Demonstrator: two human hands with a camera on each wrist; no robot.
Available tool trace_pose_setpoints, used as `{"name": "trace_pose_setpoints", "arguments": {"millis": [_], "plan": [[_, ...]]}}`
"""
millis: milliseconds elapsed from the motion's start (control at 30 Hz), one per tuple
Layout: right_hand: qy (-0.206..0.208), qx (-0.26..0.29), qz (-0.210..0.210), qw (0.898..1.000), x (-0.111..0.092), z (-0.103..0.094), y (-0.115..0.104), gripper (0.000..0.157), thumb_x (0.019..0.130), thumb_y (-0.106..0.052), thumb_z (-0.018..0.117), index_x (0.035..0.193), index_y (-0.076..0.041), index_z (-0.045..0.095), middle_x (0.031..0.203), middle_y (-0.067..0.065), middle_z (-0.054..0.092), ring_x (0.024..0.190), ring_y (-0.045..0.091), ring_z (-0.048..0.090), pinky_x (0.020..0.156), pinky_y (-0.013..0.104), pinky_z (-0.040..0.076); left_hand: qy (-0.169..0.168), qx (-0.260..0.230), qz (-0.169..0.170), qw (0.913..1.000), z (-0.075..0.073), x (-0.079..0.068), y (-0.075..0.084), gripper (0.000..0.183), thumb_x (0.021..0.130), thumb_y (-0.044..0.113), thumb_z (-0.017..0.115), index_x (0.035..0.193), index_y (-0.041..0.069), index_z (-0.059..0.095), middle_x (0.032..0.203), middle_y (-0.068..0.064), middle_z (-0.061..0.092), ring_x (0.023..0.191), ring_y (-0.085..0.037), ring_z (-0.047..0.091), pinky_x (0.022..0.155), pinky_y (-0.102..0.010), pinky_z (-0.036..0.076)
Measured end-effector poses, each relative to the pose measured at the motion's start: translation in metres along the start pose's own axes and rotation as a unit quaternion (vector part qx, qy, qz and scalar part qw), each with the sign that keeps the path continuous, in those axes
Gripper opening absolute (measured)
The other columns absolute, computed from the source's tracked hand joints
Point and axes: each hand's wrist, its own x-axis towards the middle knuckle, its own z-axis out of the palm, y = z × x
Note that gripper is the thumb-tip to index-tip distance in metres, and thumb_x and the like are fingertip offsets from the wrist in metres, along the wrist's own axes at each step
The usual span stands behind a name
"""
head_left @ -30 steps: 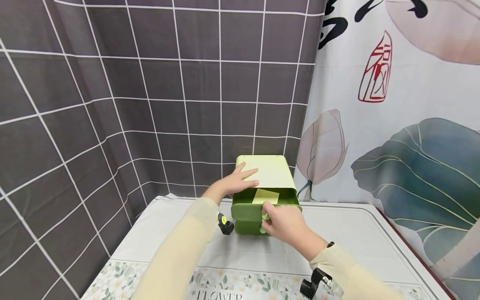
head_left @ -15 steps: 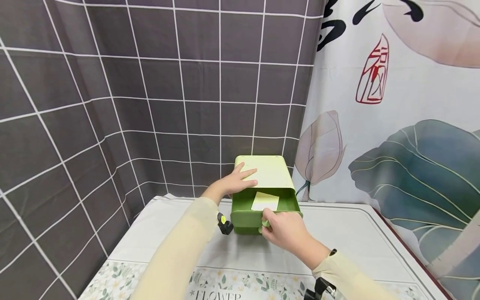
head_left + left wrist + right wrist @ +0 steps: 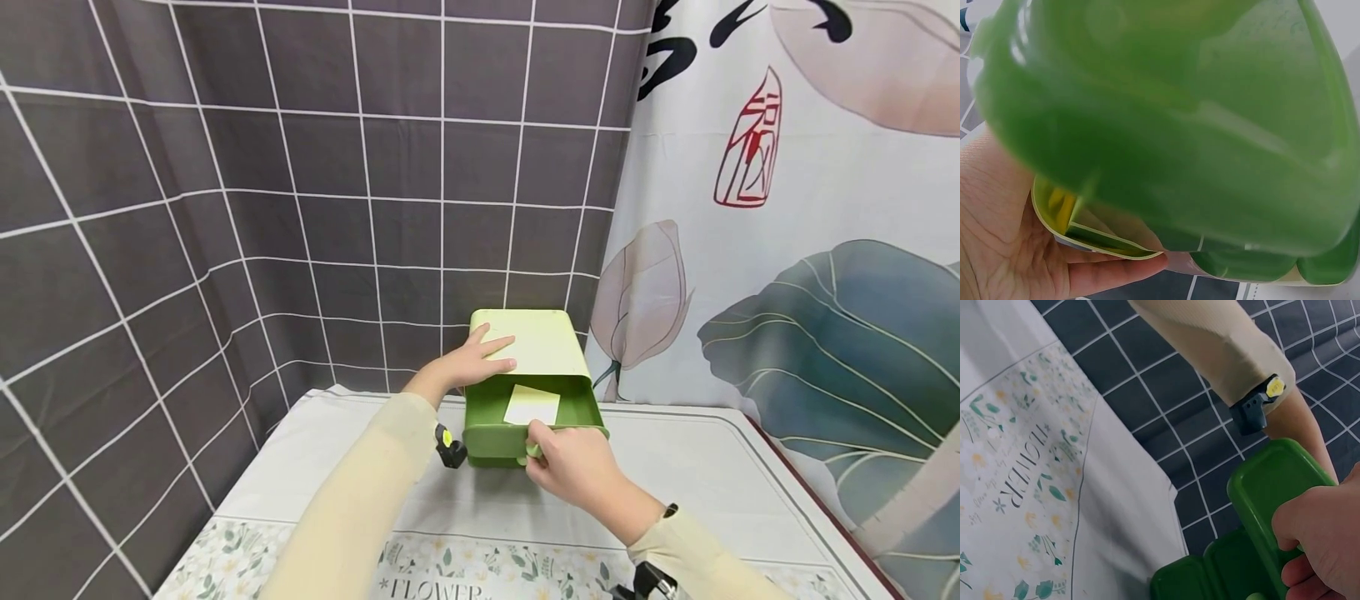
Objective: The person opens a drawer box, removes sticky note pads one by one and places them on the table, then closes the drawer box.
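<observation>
Drawer (image 3: 489, 412): slid partway out of the front of the cabinet (image 3: 531, 340), on its near side; it runs from the cabinet's mouth toward the person, its front edge crosswise.
Dark grid cloth (image 3: 315, 242): hangs behind the cabinet and off to its left.
Left hand (image 3: 467, 364): over the cabinet's left top edge, fingers spread and nearly straight, resting on the lid and gripping nothing in the head view.
Lower drawer (image 3: 493, 462): at the cabinet's front, just beneath the pulled-out one, mostly covered by it.
Pale paper (image 3: 532, 405): inside the pulled-out drawer, just in front of the cabinet's opening.
Handle (image 3: 534, 451): on the drawer front, facing away from the cabinet, partly hidden by the fingers.
Right hand (image 3: 576, 465): in front of the cabinet, fingers curled around the handle; it is the hand nearer the drawer front, which lies between it and the cabinet.
Worktop (image 3: 675, 467): under the cabinet, reaching well past its right side.
</observation>
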Motion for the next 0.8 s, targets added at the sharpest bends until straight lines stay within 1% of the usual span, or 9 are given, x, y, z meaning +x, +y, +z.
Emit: {"name": "trace_pose_setpoints", "arguments": {"millis": [33, 67, 300, 367, 433, 533, 667, 767, 800], "plan": [[0.001, -0.001, -0.001, 1.0, 0.0, 0.0, 0.0, 0.02, 0.062, -0.022, 0.067, 0.072, -0.022, 0.049, 0.045, -0.02, 0.035, 0.037, 0.0, 0.03, 0.033, 0.017, 0.019, 0.001, 0.004, 0.001, 1.0, 0.0, 0.0, 0.0, 0.063, 0.083, 0.066, 0.044, 0.14, 0.047, 0.028, 0.152, 0.003, -0.013, 0.137, -0.028, 0.01, 0.095, -0.047, 0.037], [0.003, -0.001, -0.001, 1.0, 0.0, -0.001, 0.0, 0.02, 0.062, -0.021, 0.067, 0.072, -0.022, 0.049, 0.045, -0.02, 0.035, 0.037, -0.001, 0.03, 0.033, 0.017, 0.019, 0.0, 0.003, 0.0, 1.0, 0.0, 0.001, 0.0, 0.063, 0.083, 0.066, 0.045, 0.14, 0.047, 0.027, 0.152, 0.004, -0.013, 0.136, -0.028, 0.01, 0.094, -0.048, 0.039], [0.016, -0.002, -0.013, 1.0, -0.002, -0.003, -0.003, 0.019, 0.06, -0.02, 0.063, 0.072, -0.022, 0.048, 0.045, -0.02, 0.035, 0.037, -0.001, 0.028, 0.033, 0.017, 0.018, 0.005, 0.01, 0.007, 0.9999, -0.001, 0.003, 0.001, 0.062, 0.083, 0.066, 0.044, 0.14, 0.047, 0.028, 0.153, 0.002, -0.012, 0.137, -0.027, 0.006, 0.102, -0.05, 0.029], [0.019, -0.002, -0.016, 1.0, -0.002, -0.004, -0.004, 0.02, 0.06, -0.019, 0.064, 0.071, -0.022, 0.047, 0.045, -0.021, 0.035, 0.037, -0.001, 0.028, 0.033, 0.017, 0.018, 0.004, 0.002, 0.006, 1.0, -0.001, 0.002, 0.0, 0.062, 0.083, 0.066, 0.044, 0.139, 0.047, 0.029, 0.153, 0.003, -0.012, 0.137, -0.027, 0.007, 0.098, -0.05, 0.034], [0.016, -0.002, -0.018, 1.0, -0.003, -0.004, -0.005, 0.02, 0.061, -0.019, 0.064, 0.071, -0.022, 0.047, 0.045, -0.021, 0.034, 0.037, -0.001, 0.027, 0.033, 0.017, 0.018, 0.005, -0.001, 0.005, 1.0, 0.0, 0.002, -0.001, 0.062, 0.083, 0.067, 0.045, 0.139, 0.047, 0.029, 0.152, 0.004, -0.012, 0.137, -0.027, 0.007, 0.098, -0.05, 0.034], [-0.005, 0.005, -0.015, 1.0, -0.003, -0.007, -0.004, 0.021, 0.064, -0.02, 0.067, 0.072, -0.022, 0.047, 0.047, -0.021, 0.035, 0.038, -0.001, 0.029, 0.033, 0.017, 0.018, 0.006, 0.0, 0.008, 1.0, 0.0, 0.002, -0.002, 0.063, 0.082, 0.067, 0.044, 0.14, 0.047, 0.029, 0.152, 0.004, -0.012, 0.137, -0.027, 0.008, 0.099, -0.049, 0.033], [-0.041, 0.04, -0.013, 0.998, -0.003, -0.012, -0.002, 0.02, 0.072, -0.028, 0.071, 0.077, -0.023, 0.051, 0.049, -0.022, 0.039, 0.04, -0.003, 0.032, 0.034, 0.016, 0.022, 0.006, -0.003, 0.01, 0.9999, 0.0, 0.001, -0.001, 0.063, 0.083, 0.065, 0.045, 0.14, 0.045, 0.028, 0.152, 0.004, -0.012, 0.137, -0.027, 0.008, 0.1, -0.049, 0.031], [-0.059, 0.1, -0.011, 0.993, 0.0, -0.021, 0.003, 0.014, 0.076, -0.029, 0.07, 0.081, -0.024, 0.058, 0.05, -0.024, 0.039, 0.041, -0.006, 0.031, 0.036, 0.013, 0.025, 0.003, -0.012, 0.006, 0.9999, 0.001, 0.0, -0.001, 0.062, 0.084, 0.064, 0.046, 0.14, 0.045, 0.028, 0.152, 0.005, -0.013, 0.137, -0.028, 0.01, 0.098, -0.051, 0.034], [-0.061, 0.12, -0.011, 0.991, 0.003, -0.024, 0.005, 0.012, 0.077, -0.029, 0.069, 0.083, -0.024, 0.06, 0.05, -0.025, 0.038, 0.041, -0.008, 0.031, 0.037, 0.012, 0.025, 0.002, -0.011, 0.005, 0.9999, 0.002, 0.0, -0.002, 0.062, 0.084, 0.064, 0.046, 0.14, 0.045, 0.028, 0.152, 0.005, -0.013, 0.137, -0.028, 0.01, 0.099, -0.051, 0.032]]}}
